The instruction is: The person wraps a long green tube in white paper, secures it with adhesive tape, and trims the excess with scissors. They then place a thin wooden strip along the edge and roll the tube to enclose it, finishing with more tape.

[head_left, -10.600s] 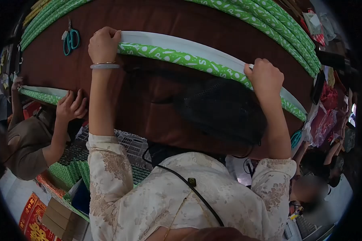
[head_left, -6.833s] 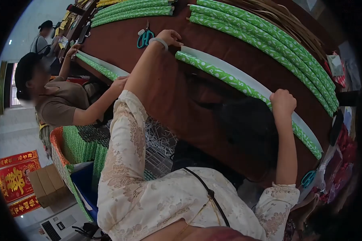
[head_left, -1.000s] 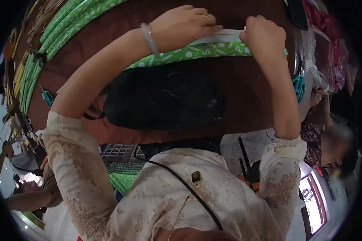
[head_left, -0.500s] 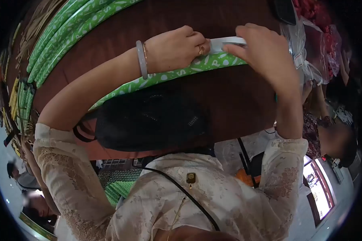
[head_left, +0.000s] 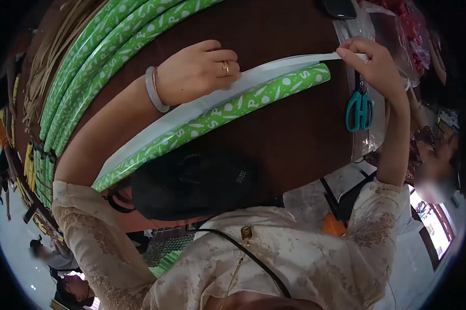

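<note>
Across the brown table lies a green patterned roll of wrapping paper (head_left: 220,114), its white underside (head_left: 166,124) showing along the far edge. A narrow white strip (head_left: 295,63) stretches from that edge toward the right, past the end of the roll. My right hand (head_left: 371,64) pinches the strip's end between thumb and fingers. Over the white edge, my left hand (head_left: 198,72) has its fingers curled closed; whatever sits in them is hidden. Teal-handled scissors (head_left: 359,111) lie just below my right hand.
Several green rolls (head_left: 106,67) lie at the far left, beside thin brown strips (head_left: 49,72). A black bag (head_left: 191,186) rests at the near edge. A dark phone-like object (head_left: 340,8) and red items in clear plastic (head_left: 411,31) are at upper right. Another person (head_left: 424,152) sits at right.
My right hand has moved right, drawing out the white strip. My left hand has shifted left, away from it. The scissors and the roll's right end have come into sight.
</note>
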### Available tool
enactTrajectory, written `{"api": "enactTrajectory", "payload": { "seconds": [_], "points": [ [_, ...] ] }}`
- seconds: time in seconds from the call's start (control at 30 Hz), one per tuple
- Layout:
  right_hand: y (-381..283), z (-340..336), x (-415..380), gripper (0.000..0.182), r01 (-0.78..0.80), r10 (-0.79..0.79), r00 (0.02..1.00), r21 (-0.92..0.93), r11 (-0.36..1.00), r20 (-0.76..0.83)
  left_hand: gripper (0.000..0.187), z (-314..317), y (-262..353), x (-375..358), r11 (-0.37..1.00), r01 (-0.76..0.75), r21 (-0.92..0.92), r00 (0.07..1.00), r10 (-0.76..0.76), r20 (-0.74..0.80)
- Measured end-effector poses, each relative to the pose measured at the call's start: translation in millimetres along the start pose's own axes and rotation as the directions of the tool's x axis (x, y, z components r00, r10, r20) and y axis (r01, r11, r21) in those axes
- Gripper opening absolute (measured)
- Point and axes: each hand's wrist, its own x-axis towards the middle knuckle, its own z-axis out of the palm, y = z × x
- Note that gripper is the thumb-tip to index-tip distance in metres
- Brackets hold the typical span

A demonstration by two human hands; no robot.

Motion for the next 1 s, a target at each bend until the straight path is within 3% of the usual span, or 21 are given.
{"api": "enactTrajectory", "payload": {
  "seconds": [0.07,0.2,0.27,0.33,0.57,0.7,0.8,1.0],
  "points": [
    [-3,2,-3,0.030,0.024,-0.036,0.995,-0.128,0.991,-0.097,0.029,-3,-7,8,1.000,-0.013,-0.003,1.000,0.013,0.015],
    [-19,3,-18,0.030,-0.048,0.016,0.983,-0.178,0.983,-0.181,0.025,-8,-16,25,0.997,-0.080,0.022,0.997,0.080,0.022],
    [-22,7,-28,0.031,0.005,-0.104,0.940,-0.293,0.956,-0.324,0.025,-11,-14,32,0.992,-0.116,0.049,0.992,0.114,0.050],
    [-30,10,-31,0.032,0.008,-0.138,0.920,-0.336,0.942,-0.366,0.029,-12,-13,36,0.999,-0.023,0.043,0.999,0.022,0.030],
    [-17,19,-35,0.034,0.013,-0.192,0.887,-0.394,0.919,-0.419,0.042,-12,-18,40,0.994,-0.071,0.087,0.993,0.062,0.104],
    [-21,19,-31,0.033,0.004,-0.213,0.860,-0.411,0.912,-0.464,0.064,-14,-19,42,0.994,-0.085,0.074,0.990,0.076,0.117],
    [-41,15,-23,0.027,-0.117,-0.084,0.901,-0.425,0.898,-0.425,0.079,-17,-20,48,0.994,-0.057,0.091,0.986,0.042,0.159],
    [-11,26,-22,0.033,-0.041,-0.237,0.849,-0.505,0.862,-0.473,0.113,-19,-22,66,0.983,-0.069,0.167,0.964,0.022,0.265]
  ]
}}
